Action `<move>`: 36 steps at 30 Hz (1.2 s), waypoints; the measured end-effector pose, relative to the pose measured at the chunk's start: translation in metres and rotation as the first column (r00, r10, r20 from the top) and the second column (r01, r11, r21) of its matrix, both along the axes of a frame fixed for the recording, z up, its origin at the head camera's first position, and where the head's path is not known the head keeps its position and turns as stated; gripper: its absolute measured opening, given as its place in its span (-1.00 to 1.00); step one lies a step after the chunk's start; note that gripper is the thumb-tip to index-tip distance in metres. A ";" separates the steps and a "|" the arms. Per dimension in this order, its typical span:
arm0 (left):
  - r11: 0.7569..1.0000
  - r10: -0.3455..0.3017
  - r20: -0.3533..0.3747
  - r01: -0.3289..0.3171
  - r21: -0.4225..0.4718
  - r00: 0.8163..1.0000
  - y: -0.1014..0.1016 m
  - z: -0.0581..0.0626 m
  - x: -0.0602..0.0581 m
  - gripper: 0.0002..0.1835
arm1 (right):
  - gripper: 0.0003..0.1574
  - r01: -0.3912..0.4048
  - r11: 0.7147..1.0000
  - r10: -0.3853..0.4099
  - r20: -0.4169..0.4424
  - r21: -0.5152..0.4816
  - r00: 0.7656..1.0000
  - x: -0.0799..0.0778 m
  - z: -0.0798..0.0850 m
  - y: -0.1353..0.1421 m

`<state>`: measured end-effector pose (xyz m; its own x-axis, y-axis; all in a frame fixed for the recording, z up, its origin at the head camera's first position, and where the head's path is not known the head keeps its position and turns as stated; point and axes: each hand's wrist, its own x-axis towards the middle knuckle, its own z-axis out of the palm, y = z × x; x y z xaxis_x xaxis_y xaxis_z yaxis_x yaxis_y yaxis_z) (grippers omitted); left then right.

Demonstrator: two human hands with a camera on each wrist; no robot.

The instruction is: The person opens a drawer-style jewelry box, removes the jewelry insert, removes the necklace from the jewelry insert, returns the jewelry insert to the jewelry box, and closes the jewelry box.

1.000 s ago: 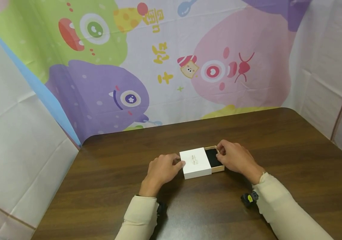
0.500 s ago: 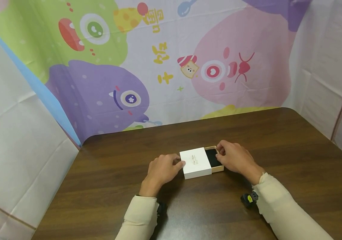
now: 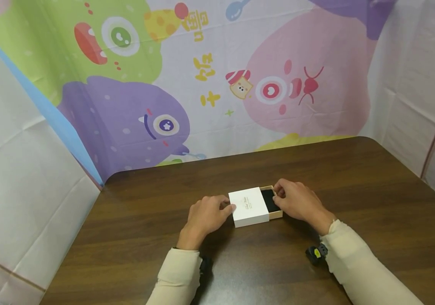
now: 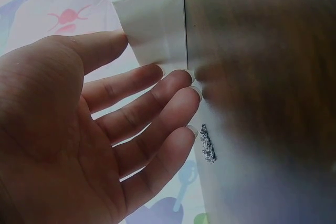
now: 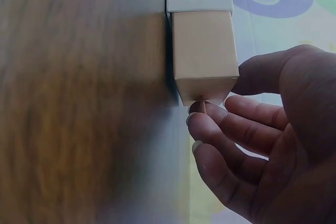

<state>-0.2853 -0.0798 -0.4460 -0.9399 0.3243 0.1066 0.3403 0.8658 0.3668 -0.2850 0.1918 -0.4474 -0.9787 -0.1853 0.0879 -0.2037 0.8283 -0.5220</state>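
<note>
A white cardboard slide box lies flat on the dark wood table (image 3: 339,169) in the head view. Its sleeve (image 3: 249,206) carries small printed lettering. From its right end sticks out a tan inner tray (image 3: 276,214) with a black lining (image 3: 269,200). My left hand (image 3: 207,217) holds the sleeve's left end, thumb on the top edge and index finger at the end face (image 4: 160,30). At the tray's outer end is my right hand (image 3: 302,201), its thumb over the rim and fingers at the end wall. A small tab (image 5: 203,105) shows by those fingertips in the right wrist view.
A cartoon-printed cloth (image 3: 217,118) hangs behind the table's far edge. Pale panels (image 3: 412,97) stand to the sides. A black wrist camera (image 3: 315,254) sits at my right cuff.
The tray has slid slightly left into the sleeve, so less of it and its black lining shows. My right hand has shifted left with it. My left hand and the sleeve stay put.
</note>
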 end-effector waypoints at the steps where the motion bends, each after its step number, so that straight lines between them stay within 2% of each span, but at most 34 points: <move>1: 1.000 0.000 0.000 0.000 0.001 1.000 0.000 0.000 0.000 -0.68 | -0.70 0.000 1.000 0.000 0.001 0.002 1.000 0.000 0.000 0.000; 13: 1.000 -0.001 0.015 0.001 -0.008 1.000 0.000 0.001 0.000 -0.71 | -0.69 -0.012 1.000 0.011 0.019 0.007 1.000 -0.001 0.001 -0.004; 26: 1.000 -0.004 0.007 0.004 -0.015 1.000 0.000 0.002 0.000 -0.72 | -0.70 -0.058 0.998 0.058 0.028 0.000 0.998 0.000 0.001 -0.006; 36: 1.000 -0.004 -0.001 0.004 -0.018 1.000 0.000 0.002 0.000 -0.72 | -0.69 -0.065 0.998 0.064 0.027 0.005 0.998 0.000 0.001 -0.008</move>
<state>-0.2850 -0.0796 -0.4445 -0.9387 0.3296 0.1013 0.3437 0.8710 0.3511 -0.2846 0.1834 -0.4465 -0.9667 -0.2487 0.0608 -0.2431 0.8171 -0.5227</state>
